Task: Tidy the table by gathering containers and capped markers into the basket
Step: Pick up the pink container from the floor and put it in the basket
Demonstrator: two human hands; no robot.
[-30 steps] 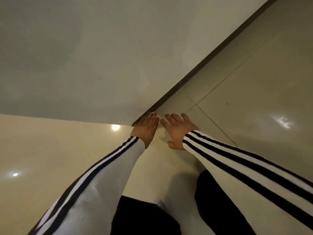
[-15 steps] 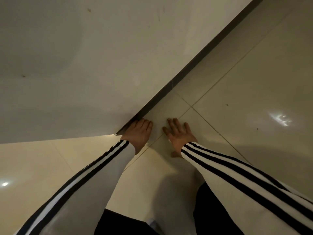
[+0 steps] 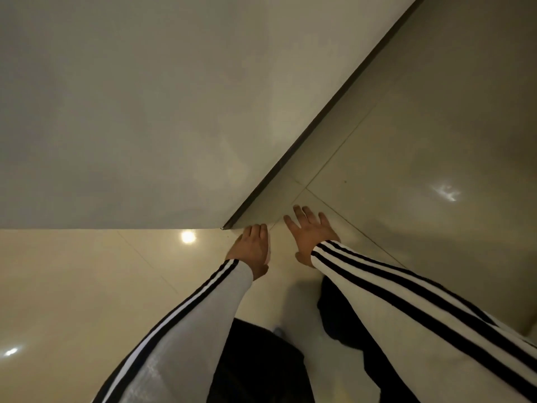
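None of the containers, the markers or the basket shows anywhere in the frame, so I cannot say where they are; they must lie outside the view. At the centre I have only two bare hands, and both hold nothing. The left hand (image 3: 251, 248) has straight fingers, close together, with the tips just beside the corner of a pale slab (image 3: 145, 112). The right hand (image 3: 309, 234) is flat, palm down, with fingers spread wide. I cannot tell whether they press on the floor or hang above it.

My judgement is that the step now is to find the things, not to grasp. To do it well, I would lift the head until the things come into view, keep both hands free, and look for the basket first.

The slab fills the upper left: matte, grey-white and smooth, with a thin dark edge (image 3: 261, 189) running to the upper right. I take it for the table, without being sure. The floor tiles (image 3: 406, 141) are glossy beige squares with fine joints and a bright lamp reflection (image 3: 188, 237). Lower in the frame, the sleeves (image 3: 406, 301) are of soft white cloth with black stripes.
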